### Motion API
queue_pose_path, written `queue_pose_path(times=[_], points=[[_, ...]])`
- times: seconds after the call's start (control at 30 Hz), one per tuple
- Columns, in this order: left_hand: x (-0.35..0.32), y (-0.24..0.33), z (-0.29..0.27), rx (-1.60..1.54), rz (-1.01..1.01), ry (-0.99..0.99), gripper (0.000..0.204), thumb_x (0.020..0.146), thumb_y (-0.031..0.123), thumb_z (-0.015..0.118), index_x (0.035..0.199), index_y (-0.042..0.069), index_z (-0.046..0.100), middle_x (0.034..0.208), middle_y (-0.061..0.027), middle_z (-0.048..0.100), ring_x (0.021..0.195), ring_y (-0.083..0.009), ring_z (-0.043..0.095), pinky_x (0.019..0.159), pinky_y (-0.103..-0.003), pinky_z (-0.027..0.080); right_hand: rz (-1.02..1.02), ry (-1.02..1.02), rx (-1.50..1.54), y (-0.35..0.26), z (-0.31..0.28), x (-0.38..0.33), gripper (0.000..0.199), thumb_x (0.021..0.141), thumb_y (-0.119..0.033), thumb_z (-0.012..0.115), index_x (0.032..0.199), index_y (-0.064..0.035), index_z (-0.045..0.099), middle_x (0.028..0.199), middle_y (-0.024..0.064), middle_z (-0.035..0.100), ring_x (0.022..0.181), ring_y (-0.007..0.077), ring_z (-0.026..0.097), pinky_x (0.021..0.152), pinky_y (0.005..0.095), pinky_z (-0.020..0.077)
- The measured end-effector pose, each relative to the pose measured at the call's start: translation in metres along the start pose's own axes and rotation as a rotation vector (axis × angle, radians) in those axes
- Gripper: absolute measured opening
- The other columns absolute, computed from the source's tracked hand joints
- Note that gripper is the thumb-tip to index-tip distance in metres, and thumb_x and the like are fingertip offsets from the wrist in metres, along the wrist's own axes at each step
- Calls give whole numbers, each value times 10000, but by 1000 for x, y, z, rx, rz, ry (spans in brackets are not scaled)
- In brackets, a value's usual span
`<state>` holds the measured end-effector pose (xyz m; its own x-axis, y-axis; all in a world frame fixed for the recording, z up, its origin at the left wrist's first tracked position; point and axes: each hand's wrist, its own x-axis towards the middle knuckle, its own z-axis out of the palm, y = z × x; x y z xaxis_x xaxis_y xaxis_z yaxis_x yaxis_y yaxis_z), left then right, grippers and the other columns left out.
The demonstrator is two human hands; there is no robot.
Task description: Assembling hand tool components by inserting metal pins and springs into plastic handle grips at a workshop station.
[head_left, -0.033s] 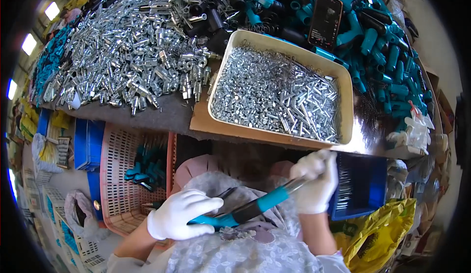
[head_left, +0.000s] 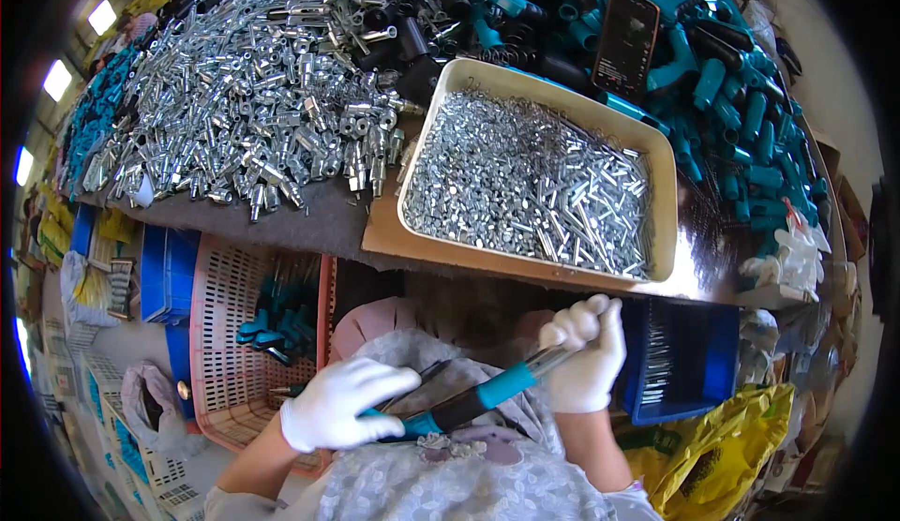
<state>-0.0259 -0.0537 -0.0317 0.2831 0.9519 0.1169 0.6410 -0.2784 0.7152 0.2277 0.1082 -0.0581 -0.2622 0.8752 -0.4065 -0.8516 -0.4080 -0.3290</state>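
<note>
Across my lap lies a teal-and-black gun-shaped tool (head_left: 507,385), tilted up toward the right. My left hand (head_left: 345,405), in a white glove, is closed round its lower teal end, and the fingers cover much of that part. At the upper end, a slim metal rod (head_left: 551,360) comes out of the teal tube. My right hand (head_left: 583,357), also gloved in white, is closed round this rod and hides its tip. A thin dark piece (head_left: 427,374) sticks out beside my left fingers.
On the bench, a cream tray (head_left: 666,184) holds small metal pins and pieces. Metal fittings (head_left: 253,99) are heaped left of it, teal tool bodies (head_left: 750,127) and a phone (head_left: 625,41) right. Below stand a pink basket (head_left: 220,334), a blue bin (head_left: 717,352) and a yellow bag (head_left: 727,455).
My right hand has moved a little left and down, and the tool has shifted left with it. My left hand has barely moved, its fingers slightly lifted.
</note>
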Motion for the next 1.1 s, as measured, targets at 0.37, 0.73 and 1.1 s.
queue_pose_path(times=[0.37, 0.73, 1.1], points=[[10, -41, 41, 334, -109, -377, 511, 731, 221, 721, 1216, 123, 593, 896, -68, 632, 867, -272, 642, 730, -408, 532, 181, 434, -367, 80, -146, 133, 166, 1031, -247, 470, 998, -97, 534, 788, 69, 532, 613, 219, 514, 622, 438, 514], [52, -61, 110, 50, -417, -210, 528, 877, 392, 682, 1333, 154, 567, 1106, -164, 667, 943, -349, 678, 804, -439, 553, 285, 237, -657, 208, -405, 265, 334, 981, -319, 582, 1227, -102, 641, 1042, 108, 704, 859, 297, 684, 808, 412, 536], [55, -80, 137, 88, -301, -112, 506, 862, 441, 705, 1266, 152, 609, 1032, -124, 678, 810, -321, 688, 699, -411, 563, 514, 131, -809, 197, -438, 260, 303, 986, -307, 574, 1191, -97, 654, 993, 101, 708, 842, 290, 685, 798, 411, 538]])
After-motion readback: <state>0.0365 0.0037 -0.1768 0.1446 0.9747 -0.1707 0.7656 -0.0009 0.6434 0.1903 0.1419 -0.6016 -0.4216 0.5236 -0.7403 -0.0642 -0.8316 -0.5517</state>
